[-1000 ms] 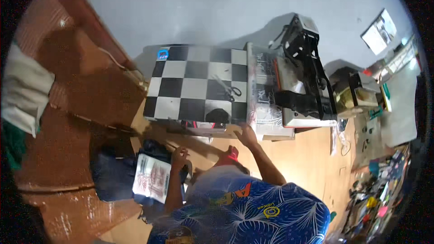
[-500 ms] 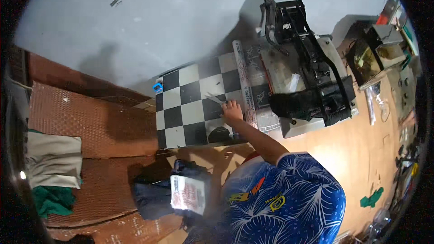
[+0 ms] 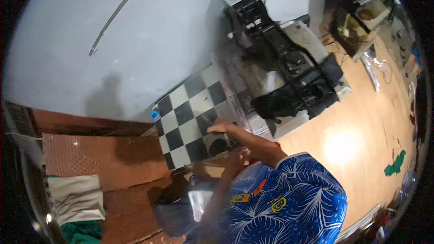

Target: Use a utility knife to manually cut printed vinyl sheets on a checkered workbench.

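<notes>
Over the near right part of the checkered tabletop [image 3: 183, 108], my right hand [image 3: 220, 126] is blurred, its fingers curled. A faint pale streak below the fingers seems to be the scissors, mostly hidden by the hand. My left hand [image 3: 238, 156] is close to my right forearm, below the table's near edge; its fingers are smeared and partly covered. Beneath my left forearm, a white printed packet or sheet [image 3: 197, 204] lies over dark cloth. A dark round patch [image 3: 219, 145] shows on the tabletop just nearer than my right hand.
A black heat press [image 3: 289, 58] stands on the table right of the checkered part, beside a long printed roll [image 3: 234, 101]. A small blue object [image 3: 155, 115] sits at the tabletop's left corner. Folded beige cloth [image 3: 77, 196] and green cloth [image 3: 81, 231] lie at left.
My right hand has drawn back toward me, and the scissors no longer lie visible on the checks. My left hand has risen toward my right forearm. The whole view has turned.
</notes>
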`<act>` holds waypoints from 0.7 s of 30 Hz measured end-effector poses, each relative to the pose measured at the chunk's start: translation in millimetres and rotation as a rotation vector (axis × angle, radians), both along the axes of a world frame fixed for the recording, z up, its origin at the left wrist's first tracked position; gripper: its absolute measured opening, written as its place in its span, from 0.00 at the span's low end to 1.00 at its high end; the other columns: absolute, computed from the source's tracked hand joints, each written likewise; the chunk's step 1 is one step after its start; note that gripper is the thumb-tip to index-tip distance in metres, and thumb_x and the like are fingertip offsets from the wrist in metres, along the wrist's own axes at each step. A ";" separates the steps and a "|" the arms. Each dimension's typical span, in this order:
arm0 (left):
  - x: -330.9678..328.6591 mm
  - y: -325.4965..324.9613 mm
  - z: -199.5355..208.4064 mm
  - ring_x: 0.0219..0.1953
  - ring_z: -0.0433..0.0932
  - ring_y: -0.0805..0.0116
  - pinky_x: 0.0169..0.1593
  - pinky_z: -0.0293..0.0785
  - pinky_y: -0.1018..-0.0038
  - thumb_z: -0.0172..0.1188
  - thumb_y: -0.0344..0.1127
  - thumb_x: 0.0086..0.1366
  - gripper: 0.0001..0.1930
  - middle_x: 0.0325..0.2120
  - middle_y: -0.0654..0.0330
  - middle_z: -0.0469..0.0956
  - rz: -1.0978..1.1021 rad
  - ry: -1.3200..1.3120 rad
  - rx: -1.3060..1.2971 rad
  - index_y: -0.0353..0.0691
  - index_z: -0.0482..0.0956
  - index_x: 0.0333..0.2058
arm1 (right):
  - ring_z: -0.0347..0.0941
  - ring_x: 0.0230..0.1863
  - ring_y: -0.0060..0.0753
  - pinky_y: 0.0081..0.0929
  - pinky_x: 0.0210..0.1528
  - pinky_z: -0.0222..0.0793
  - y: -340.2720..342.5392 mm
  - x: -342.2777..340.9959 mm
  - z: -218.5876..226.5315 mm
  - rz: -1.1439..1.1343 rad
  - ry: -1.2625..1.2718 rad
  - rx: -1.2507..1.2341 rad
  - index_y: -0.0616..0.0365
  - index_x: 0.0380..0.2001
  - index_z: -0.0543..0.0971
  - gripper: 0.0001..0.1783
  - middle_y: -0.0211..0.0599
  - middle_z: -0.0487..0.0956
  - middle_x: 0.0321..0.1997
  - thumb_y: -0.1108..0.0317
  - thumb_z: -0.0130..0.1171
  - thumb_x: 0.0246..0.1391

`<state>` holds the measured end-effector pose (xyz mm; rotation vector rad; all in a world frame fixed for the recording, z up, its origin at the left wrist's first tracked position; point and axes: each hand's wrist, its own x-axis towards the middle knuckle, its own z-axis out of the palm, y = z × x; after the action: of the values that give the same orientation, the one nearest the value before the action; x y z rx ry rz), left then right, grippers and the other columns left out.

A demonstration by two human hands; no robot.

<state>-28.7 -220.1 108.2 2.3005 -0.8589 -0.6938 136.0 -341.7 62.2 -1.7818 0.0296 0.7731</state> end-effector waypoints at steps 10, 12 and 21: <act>-13.1 -106.6 -2.6 0.41 0.77 0.50 0.45 0.72 0.62 0.56 0.38 0.61 0.18 0.41 0.48 0.76 -0.409 -0.039 -0.373 0.37 0.72 0.49 | 0.70 0.43 0.26 0.21 0.43 0.68 -62.2 -172.8 137.9 -0.400 -0.345 0.747 0.66 0.54 0.64 0.34 0.36 0.73 0.43 0.64 0.62 0.46; -18.9 -115.0 -9.4 0.41 0.77 0.50 0.45 0.72 0.62 0.55 0.37 0.61 0.18 0.40 0.48 0.76 -0.417 -0.043 -0.425 0.37 0.73 0.48 | 0.68 0.46 0.26 0.22 0.45 0.67 -65.3 -198.7 149.4 -0.659 -0.508 0.350 0.65 0.54 0.64 0.34 0.34 0.71 0.44 0.64 0.62 0.44; -20.1 -116.7 -32.2 0.41 0.76 0.48 0.45 0.72 0.60 0.53 0.35 0.61 0.15 0.37 0.46 0.77 -0.258 -0.152 -0.508 0.37 0.74 0.46 | 0.66 0.46 0.27 0.24 0.45 0.62 -60.9 -269.3 182.3 -0.847 -0.500 0.333 0.62 0.50 0.68 0.30 0.36 0.72 0.44 0.62 0.62 0.44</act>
<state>-48.8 -336.8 76.1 1.8190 -1.2558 -0.3498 -133.3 -402.6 244.4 -1.4029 0.2855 -0.2670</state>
